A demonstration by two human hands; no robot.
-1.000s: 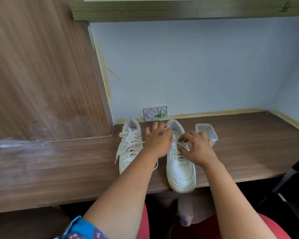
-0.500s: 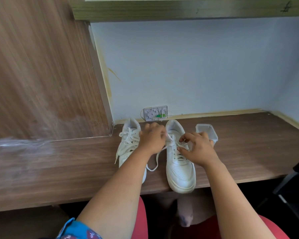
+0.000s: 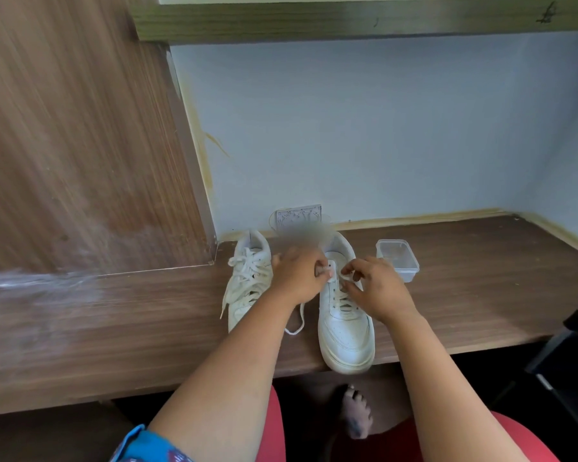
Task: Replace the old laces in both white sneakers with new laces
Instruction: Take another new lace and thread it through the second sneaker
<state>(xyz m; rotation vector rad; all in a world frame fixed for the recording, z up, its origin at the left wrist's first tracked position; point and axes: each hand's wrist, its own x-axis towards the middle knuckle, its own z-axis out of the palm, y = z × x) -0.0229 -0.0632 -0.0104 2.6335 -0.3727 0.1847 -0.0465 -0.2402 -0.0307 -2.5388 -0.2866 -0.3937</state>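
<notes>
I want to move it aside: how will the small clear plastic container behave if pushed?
The clear container looks thin-walled and seemingly empty, so probably light and easy to slide on the smooth wooden desk. Low and flat-bottomed, it seems unlikely to tip or roll.

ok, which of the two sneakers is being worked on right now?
The right-hand sneaker, nearer the clear plastic container. Both hands are at its upper eyelets, pinching its lace. The left-hand sneaker sits untouched, fully laced.

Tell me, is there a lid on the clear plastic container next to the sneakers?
No, the clear plastic container stands open on the desk to the right of the right sneaker, with no lid on it.
</notes>
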